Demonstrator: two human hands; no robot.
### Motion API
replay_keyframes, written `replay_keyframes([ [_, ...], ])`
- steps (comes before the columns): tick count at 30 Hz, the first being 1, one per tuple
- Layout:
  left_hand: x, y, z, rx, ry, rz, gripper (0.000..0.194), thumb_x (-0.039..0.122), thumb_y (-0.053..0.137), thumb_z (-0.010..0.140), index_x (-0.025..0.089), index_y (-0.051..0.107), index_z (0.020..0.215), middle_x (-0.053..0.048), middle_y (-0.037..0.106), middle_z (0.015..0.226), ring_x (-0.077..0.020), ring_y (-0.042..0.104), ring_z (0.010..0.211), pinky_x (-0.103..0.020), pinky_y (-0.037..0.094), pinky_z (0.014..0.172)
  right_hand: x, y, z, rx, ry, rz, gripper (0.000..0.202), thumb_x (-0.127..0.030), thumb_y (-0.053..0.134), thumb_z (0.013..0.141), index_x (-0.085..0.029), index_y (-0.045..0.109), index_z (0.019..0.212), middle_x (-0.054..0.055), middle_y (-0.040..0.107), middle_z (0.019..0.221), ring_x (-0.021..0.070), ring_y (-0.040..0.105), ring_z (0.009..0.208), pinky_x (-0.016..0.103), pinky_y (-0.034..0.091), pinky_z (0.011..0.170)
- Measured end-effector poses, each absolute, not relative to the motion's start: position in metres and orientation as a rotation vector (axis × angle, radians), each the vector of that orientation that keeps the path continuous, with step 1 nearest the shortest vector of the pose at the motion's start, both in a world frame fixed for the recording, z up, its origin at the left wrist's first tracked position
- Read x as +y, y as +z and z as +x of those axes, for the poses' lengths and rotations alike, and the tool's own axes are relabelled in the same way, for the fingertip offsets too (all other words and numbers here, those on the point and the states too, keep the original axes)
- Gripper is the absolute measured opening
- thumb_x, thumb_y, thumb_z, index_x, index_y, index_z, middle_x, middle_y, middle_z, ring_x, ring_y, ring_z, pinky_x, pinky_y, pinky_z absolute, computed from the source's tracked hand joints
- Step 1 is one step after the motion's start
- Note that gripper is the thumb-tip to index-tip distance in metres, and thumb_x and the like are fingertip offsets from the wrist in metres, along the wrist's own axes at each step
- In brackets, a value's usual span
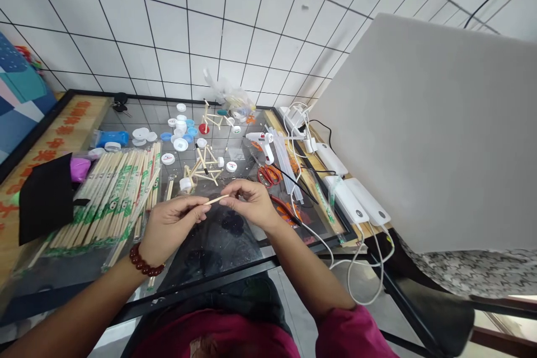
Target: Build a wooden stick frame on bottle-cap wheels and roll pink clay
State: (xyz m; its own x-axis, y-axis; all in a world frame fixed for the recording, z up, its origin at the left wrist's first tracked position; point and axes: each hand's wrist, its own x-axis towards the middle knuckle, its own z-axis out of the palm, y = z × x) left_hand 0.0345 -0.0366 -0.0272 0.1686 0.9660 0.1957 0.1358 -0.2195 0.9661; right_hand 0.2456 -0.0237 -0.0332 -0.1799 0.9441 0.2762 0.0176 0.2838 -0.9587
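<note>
Bright light, edges visibly stretched.

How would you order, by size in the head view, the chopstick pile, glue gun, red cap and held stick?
Chopstick pile
Glue gun
Held stick and red cap: unranked; the stick is longer but thinner.

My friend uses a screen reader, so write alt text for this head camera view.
A person's left hand and right hand hold a thin wooden stick over a glass-topped table. Bagged chopsticks lie to the left, bottle caps and stick frames beyond, and a glue gun and red-handled scissors to the right.
</note>
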Motion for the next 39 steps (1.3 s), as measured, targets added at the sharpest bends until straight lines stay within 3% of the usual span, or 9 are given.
replay_keyframes([
  [12, -0.0353, -0.0319, 0.0312, 1.076, 1.226, 1.698, 0.010, 0.029, 0.077, 0.085, 0.021, 0.081, 0.089, 0.000, 0.078, 0.071, -0.0127, 0.072, 0.060, -0.021, 0.059, 0.059, -0.0226, -0.0349, 0.2486, -1.422, 1.155, -0.925, 0.039, -0.054, 0.090, 0.073, -0.019, 0.082, 0.089, 0.003, 0.076, 0.079, 0.0127, 0.064, 0.068, 0.026, 0.055, 0.065],
  [18, -0.0375, -0.0319, 0.0327, 1.054, 1.252, 1.786, 0.015, 0.028, 0.079, 0.083, 0.020, 0.081, 0.095, -0.002, 0.080, 0.082, -0.0133, 0.073, 0.067, -0.022, 0.060, 0.063, -0.0254, -0.0307, 0.2462, -1.530, 1.084, -0.823, 0.029, -0.049, 0.086, 0.081, -0.020, 0.081, 0.084, 0.006, 0.080, 0.087, 0.0158, 0.072, 0.079, 0.030, 0.059, 0.075],
  [23, -0.0379, -0.0281, 0.0346, 0.983, 1.303, 1.962, 0.008, 0.021, 0.073, 0.090, 0.021, 0.080, 0.087, -0.002, 0.080, 0.081, -0.0129, 0.074, 0.073, -0.022, 0.059, 0.070, -0.0276, -0.0322, 0.2428, -1.654, 1.008, -0.852, 0.030, -0.049, 0.080, 0.088, -0.020, 0.083, 0.089, 0.008, 0.080, 0.088, 0.0150, 0.070, 0.076, 0.029, 0.058, 0.072],
  [39, -0.0395, -0.0307, 0.0318, 1.045, 1.402, 2.241, 0.013, 0.019, 0.069, 0.093, 0.022, 0.080, 0.088, -0.001, 0.080, 0.084, -0.0114, 0.074, 0.074, -0.020, 0.060, 0.074, -0.0279, -0.0388, 0.2406, -1.694, 1.043, -0.964, 0.016, -0.031, 0.076, 0.083, -0.015, 0.080, 0.085, 0.004, 0.074, 0.074, 0.0100, 0.060, 0.062, 0.022, 0.050, 0.059],
])
